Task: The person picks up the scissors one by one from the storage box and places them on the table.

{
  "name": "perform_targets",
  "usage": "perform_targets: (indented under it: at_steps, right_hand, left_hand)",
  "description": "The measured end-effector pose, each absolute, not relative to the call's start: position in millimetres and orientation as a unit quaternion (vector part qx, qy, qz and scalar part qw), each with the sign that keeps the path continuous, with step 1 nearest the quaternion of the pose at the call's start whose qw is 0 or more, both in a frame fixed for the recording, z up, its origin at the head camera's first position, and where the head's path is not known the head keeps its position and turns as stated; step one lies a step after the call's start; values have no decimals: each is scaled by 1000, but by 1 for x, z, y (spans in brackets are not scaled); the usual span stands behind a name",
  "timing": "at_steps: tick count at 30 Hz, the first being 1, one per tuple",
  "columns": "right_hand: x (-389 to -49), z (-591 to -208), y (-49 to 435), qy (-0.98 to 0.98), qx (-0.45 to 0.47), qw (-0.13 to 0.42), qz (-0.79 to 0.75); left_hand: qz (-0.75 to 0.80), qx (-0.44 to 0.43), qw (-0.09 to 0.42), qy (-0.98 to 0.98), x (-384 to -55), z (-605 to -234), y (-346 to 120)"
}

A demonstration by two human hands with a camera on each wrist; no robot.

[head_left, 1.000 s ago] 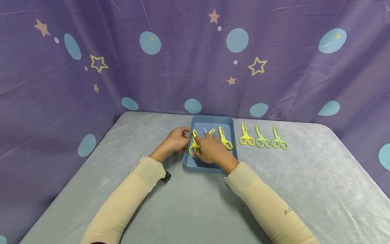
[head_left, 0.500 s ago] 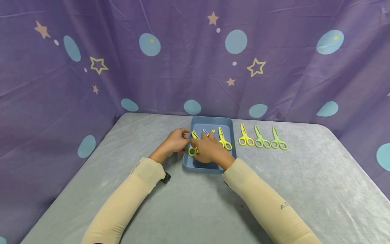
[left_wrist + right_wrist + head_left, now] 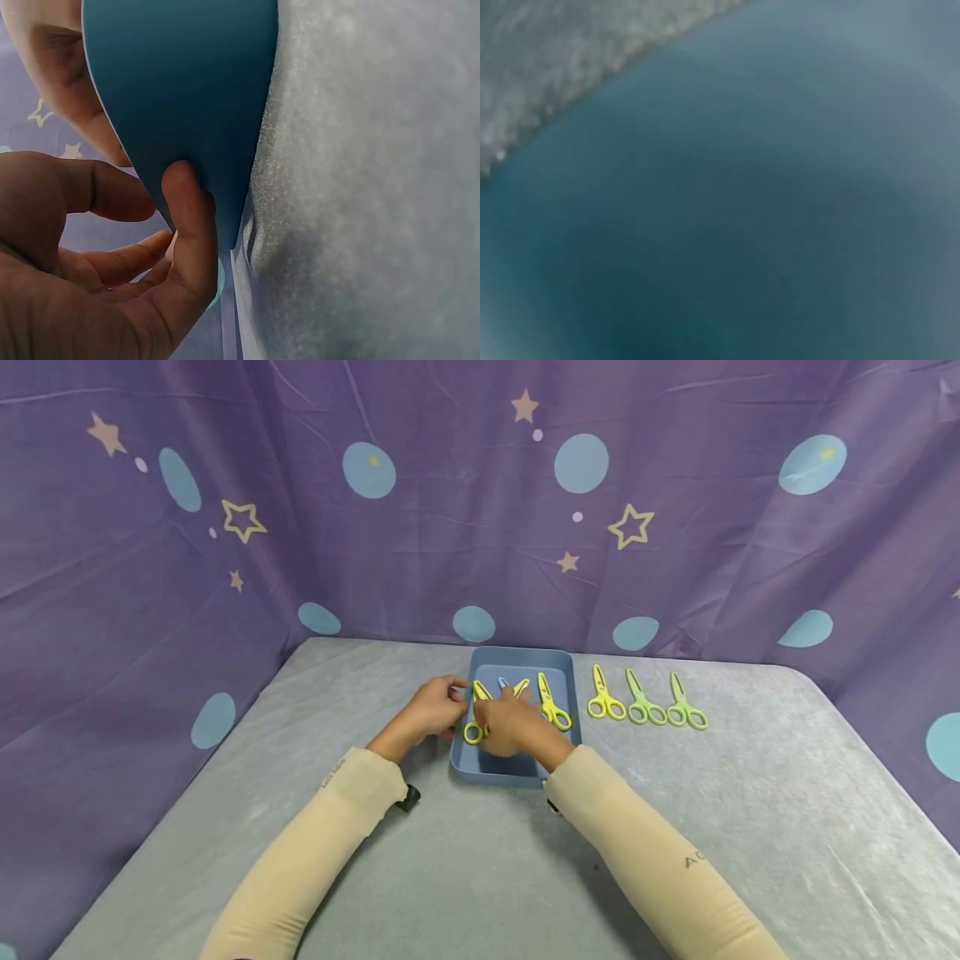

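A blue tray [image 3: 491,777] holds scissors: a yellow pair [image 3: 482,690] at its left, another yellow pair [image 3: 521,687] in the middle beside a light blue blade [image 3: 503,682], and yellow scissors [image 3: 543,687] at its right. My left hand [image 3: 431,706] pinches the tray's left wall at the rim, one fingertip against its outside in the left wrist view. Inside the tray, my right hand [image 3: 513,727] bends down over the left and middle scissors, covering parts of them. Its fingertips are hidden, so I cannot tell whether they grip a pair. The right wrist view is blurred blue.
Right of the tray, yellow scissors [image 3: 598,681] and two green pairs [image 3: 635,685] lie in a row, blades pointing away. A grey cloth [image 3: 787,793] covers the table. A purple curtain [image 3: 435,560] with stars and spots hangs behind and at the left.
My right hand shifts slightly within the tray, its fingers drawing in, and the left yellow scissors turn a little. The left hand stays at the tray's left side.
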State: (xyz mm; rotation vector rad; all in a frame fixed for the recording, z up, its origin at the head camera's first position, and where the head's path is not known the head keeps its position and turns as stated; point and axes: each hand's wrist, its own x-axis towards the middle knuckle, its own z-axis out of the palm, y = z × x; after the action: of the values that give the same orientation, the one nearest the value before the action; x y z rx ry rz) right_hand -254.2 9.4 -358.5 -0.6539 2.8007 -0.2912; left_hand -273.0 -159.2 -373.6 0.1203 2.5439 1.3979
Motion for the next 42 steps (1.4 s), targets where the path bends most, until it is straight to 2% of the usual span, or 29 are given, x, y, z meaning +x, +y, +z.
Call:
perform_targets:
  at_steps: [10, 29, 42]
  right_hand:
    - [-255, -360, 14, 969, -204, 103, -99]
    - [-243, -359, 37, 966, -220, 20, -137]
    - [-233, -360, 67, 968, -208, -95, -101]
  left_hand:
    - [475, 43, 124, 870, -274, -374, -160]
    - [477, 34, 133, 868, -275, -373, -160]
    - [476, 29, 132, 869, -274, -372, -159]
